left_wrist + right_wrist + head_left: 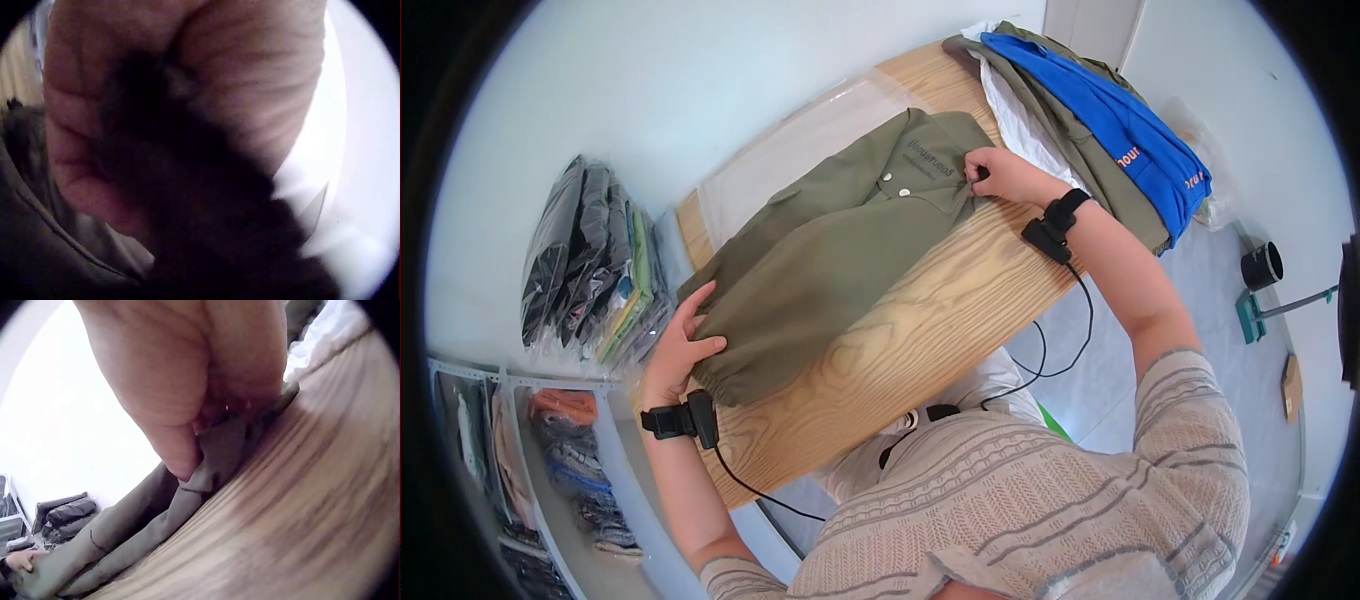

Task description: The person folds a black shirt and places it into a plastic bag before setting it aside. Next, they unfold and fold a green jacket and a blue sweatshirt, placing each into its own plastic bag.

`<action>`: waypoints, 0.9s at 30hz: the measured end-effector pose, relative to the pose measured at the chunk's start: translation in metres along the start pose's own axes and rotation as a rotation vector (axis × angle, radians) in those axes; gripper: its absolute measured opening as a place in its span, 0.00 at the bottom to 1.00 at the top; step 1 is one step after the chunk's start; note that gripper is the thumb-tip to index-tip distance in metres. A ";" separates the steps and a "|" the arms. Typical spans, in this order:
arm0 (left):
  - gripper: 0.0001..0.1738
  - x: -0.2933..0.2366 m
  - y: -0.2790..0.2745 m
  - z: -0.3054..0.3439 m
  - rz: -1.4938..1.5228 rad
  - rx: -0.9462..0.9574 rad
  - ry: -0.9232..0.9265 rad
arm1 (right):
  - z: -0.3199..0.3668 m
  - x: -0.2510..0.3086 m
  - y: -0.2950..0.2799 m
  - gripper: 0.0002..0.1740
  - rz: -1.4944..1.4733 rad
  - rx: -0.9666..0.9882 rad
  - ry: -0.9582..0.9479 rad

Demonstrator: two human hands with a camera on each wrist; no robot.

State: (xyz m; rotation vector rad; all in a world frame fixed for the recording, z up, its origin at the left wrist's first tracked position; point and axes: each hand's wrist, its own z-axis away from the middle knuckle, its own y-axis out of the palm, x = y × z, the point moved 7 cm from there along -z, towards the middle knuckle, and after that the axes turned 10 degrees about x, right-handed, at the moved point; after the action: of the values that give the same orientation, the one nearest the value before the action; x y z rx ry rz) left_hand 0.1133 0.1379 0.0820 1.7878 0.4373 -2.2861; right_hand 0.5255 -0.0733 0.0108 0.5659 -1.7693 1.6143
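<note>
An olive-green jacket (830,240) lies folded lengthwise on the wooden table (870,385), with dark lettering and two pale snap buttons near its collar end. My right hand (1012,178) pinches the jacket's edge at that end, and in the right wrist view the jacket fabric (219,447) bunches under its fingertips. At the opposite, gathered end, my left hand (672,352) holds the jacket's edge, thumb on top. The left wrist view shows the left fingers (78,156) curled beside the green cloth, much of it dark and blurred.
Blue, olive and white garments (1090,130) are piled at the table's far right end. A clear plastic bag (800,130) lies behind the jacket. Bagged dark clothes (580,260) stack up at left, above shelves (605,400) of folded clothing. A cable (1090,320) hangs from the right wrist.
</note>
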 end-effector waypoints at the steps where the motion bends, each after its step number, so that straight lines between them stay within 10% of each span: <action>1: 0.44 0.016 -0.012 0.006 -0.118 -0.069 -0.164 | 0.000 0.001 -0.001 0.13 0.006 -0.002 0.003; 5: 0.39 0.048 -0.035 0.015 -0.502 -0.182 -0.344 | -0.002 -0.002 -0.001 0.12 0.022 -0.002 0.011; 10: 0.28 0.008 -0.052 0.022 -0.177 -0.491 0.213 | -0.004 -0.005 0.002 0.14 -0.036 0.035 0.001; 15: 0.23 0.052 -0.061 0.006 -0.425 -0.508 0.056 | -0.001 -0.004 0.003 0.16 -0.049 0.033 -0.034; 17: 0.23 0.013 -0.018 0.013 -1.197 -0.644 0.266 | -0.001 -0.001 0.002 0.15 -0.036 0.046 -0.008; 22: 0.30 0.042 0.029 -0.002 -1.029 -0.116 -0.013 | 0.007 0.005 0.005 0.10 -0.272 0.133 -0.036; 27: 0.33 0.073 0.029 -0.007 -1.209 -0.085 -0.123 | 0.014 0.001 0.000 0.09 -0.465 0.236 0.039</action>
State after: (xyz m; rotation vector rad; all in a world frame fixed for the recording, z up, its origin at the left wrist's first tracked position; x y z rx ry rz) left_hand 0.1114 0.1144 0.0066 1.4612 1.9684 -2.9020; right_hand 0.5224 -0.0869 0.0111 0.9685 -1.2997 1.4911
